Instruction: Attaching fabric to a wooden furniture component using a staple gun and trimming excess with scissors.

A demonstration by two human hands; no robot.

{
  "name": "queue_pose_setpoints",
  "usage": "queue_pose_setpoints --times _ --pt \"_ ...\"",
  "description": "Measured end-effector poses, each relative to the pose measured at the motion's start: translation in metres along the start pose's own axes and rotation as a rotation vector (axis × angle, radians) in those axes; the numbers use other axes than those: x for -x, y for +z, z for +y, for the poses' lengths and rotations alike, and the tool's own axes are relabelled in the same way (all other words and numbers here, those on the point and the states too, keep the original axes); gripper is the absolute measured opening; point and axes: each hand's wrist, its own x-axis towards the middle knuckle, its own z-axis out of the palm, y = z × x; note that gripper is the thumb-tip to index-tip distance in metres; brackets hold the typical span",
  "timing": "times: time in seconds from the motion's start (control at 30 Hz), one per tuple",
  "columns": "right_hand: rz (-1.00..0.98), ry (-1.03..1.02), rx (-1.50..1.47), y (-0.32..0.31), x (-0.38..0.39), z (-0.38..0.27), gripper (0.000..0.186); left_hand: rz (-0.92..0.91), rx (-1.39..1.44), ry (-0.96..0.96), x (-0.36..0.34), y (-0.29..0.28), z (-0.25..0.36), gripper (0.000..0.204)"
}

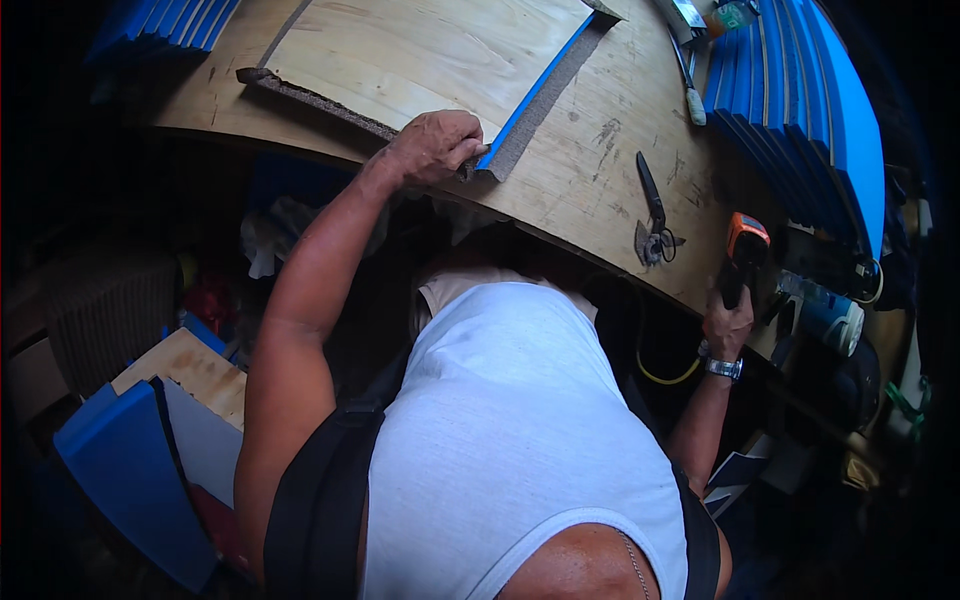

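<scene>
A pale wooden board (430,50) lies on the workbench, with grey-brown fabric (545,108) showing past its edges and a blue strip (530,95) along its right side. At the board's near right corner, my left hand (437,147) is closed on the fabric's dark edge, its fingertips partly hidden. Off to the right, my right hand (729,322) grips the black handle of an orange-headed staple gun (748,240), held near the bench's front edge and apart from the board. A yellow hose (668,380) runs up close to that hand's wrist.
Black-handled scissors (652,200) lie on the workbench (590,200) between my hands. Blue panels (800,110) stand stacked at the right, more panels (175,22) at the far left. A clear blue-tinted jar (835,318) lies right of the gun. A blue padded piece (130,470) sits low left.
</scene>
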Motion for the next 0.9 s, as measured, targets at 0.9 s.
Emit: queue_pose_setpoints --times 0.9 --pt "-0.714 -0.524 -0.53 0.097 0.091 -0.203 0.025 0.102 0.013 0.124 0.002 0.006 -0.012 0.018"
